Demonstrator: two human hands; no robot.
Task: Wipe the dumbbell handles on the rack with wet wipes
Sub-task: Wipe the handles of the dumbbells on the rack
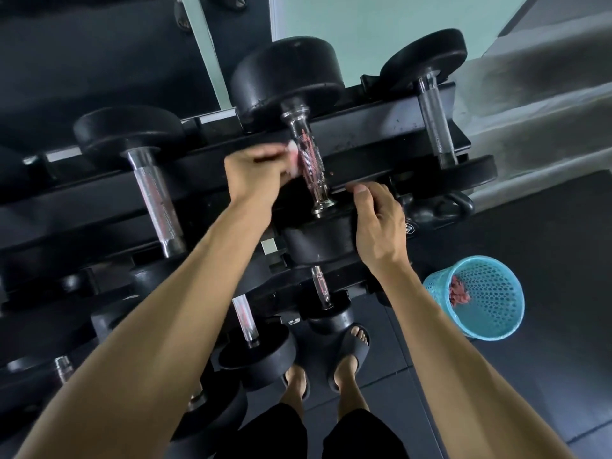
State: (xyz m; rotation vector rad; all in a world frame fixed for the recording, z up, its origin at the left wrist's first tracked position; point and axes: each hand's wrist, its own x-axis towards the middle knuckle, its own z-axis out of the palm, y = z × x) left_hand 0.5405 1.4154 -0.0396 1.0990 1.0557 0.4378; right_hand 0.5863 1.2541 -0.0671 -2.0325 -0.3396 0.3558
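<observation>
we see dim, cool-toned scene; brightest patch is pale wall [381, 24] at far side. black rack [364, 124] and floor [530, 226] swallow detail. chrome handle [306, 154] in middle carries sharp glare with reddish reflections. left hand [255, 173] smeared by motion blur, wipe [293, 157] beside it indistinct. wide-angle bending stretches forearms at near edge, tilts rack lines. right hand [377, 220] fairly crisp.

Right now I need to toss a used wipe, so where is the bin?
In the head view the blue mesh bin stands on the dark floor at the person's right, just past the right end of the dumbbell rack and beside the right forearm.
</observation>
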